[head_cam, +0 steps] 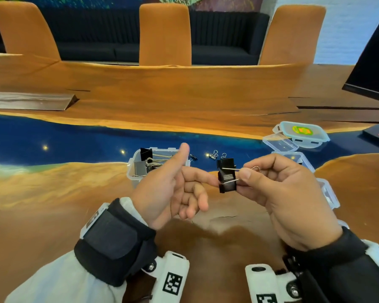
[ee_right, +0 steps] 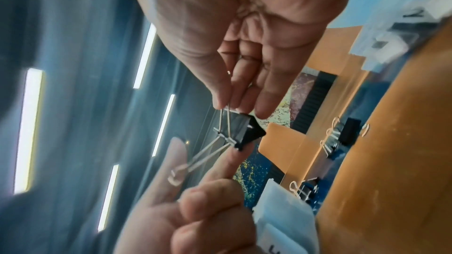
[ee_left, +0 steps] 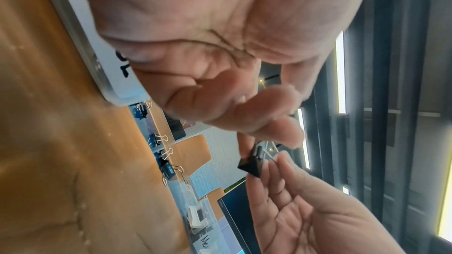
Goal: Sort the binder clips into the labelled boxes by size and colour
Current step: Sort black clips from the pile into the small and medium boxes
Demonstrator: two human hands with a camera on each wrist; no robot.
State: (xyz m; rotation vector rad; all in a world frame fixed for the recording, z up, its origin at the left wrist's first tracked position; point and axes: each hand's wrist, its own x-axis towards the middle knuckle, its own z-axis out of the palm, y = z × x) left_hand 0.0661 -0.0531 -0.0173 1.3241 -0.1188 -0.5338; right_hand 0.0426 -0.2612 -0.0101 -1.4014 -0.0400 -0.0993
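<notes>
A black binder clip hangs in the air over the table's near side. My right hand pinches one of its wire handles between thumb and fingers. My left hand has its thumb up and its index finger straight, the tip touching the clip's black body; the other fingers are loosely curled. The right wrist view shows the clip with both handles spread, and the left wrist view shows the clip end on. A clear box behind my left hand holds several large clips.
Small clips lie loose on the blue strip of the table. At the right are another clear box, partly hidden by my right hand, its lid and a blue-rimmed lid. Orange chairs stand beyond the far edge.
</notes>
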